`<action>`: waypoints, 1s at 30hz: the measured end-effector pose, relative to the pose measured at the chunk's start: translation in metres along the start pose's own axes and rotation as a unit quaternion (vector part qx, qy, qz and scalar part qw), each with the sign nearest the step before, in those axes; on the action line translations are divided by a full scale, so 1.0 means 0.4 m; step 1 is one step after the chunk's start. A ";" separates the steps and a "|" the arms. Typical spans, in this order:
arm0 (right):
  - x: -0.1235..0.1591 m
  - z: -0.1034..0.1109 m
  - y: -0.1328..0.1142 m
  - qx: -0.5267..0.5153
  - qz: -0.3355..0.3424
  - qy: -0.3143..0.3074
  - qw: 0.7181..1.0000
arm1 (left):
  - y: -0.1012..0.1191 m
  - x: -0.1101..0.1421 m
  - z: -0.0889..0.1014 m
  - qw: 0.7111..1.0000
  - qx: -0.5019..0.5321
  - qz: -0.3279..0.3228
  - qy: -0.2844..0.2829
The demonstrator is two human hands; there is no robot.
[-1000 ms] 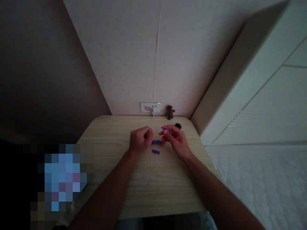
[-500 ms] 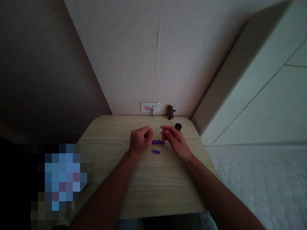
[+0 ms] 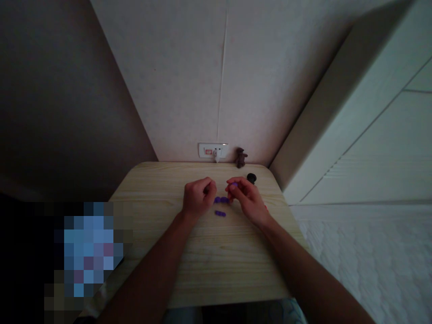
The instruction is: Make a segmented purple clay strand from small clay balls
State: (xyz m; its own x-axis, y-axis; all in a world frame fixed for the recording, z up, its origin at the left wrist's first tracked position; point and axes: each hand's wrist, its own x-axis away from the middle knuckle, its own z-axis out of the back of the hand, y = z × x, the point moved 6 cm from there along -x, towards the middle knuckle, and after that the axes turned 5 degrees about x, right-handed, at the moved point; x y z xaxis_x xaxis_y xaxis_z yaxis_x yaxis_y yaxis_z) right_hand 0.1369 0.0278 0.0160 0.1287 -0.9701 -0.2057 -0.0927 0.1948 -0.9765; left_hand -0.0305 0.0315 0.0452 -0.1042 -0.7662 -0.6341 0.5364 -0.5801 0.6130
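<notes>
My left hand (image 3: 200,196) is curled into a fist just above the table; anything inside it is hidden. My right hand (image 3: 248,198) pinches a small purple lump (image 3: 235,184) between thumb and fingers, with the fingertips bent. Between the hands a lumpy purple strip (image 3: 221,200) lies on the table, partly covered by the right fingers. Nearer to me is a shorter purple strip (image 3: 220,213) made of small rounded bumps. Both look like modelling clay, though the dim light leaves the material unsure.
The pale wooden table (image 3: 209,265) meets the wall. At its back stand a small brown bear figure (image 3: 240,158) and a black round object (image 3: 251,178) beyond my right hand. A plug sits in the wall socket (image 3: 208,151). A white quilted surface (image 3: 364,252) lies to the right.
My right fingers have shifted slightly around the purple lump, and more of it shows. My left hand stays in place, as do the strips on the table.
</notes>
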 end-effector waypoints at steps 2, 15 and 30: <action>-0.001 -0.002 0.006 -0.044 -0.019 0.003 0.999 | 0.000 0.000 0.000 1.000 0.002 -0.001 0.002; -0.007 0.024 0.000 -0.002 -0.026 0.060 0.998 | 0.003 -0.001 0.001 1.000 -0.010 -0.019 0.012; -0.002 0.016 0.001 -0.021 -0.048 0.035 0.998 | -0.003 -0.001 -0.003 1.000 0.001 -0.001 0.004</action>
State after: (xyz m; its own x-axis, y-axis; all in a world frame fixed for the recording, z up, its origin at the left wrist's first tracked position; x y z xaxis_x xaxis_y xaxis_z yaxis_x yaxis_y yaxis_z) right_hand 0.1431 0.0296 0.0153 0.0693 -0.9920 -0.1057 -0.1252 0.0965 -0.9874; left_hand -0.0303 0.0328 0.0441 -0.0989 -0.7632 -0.6386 0.5342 -0.5821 0.6130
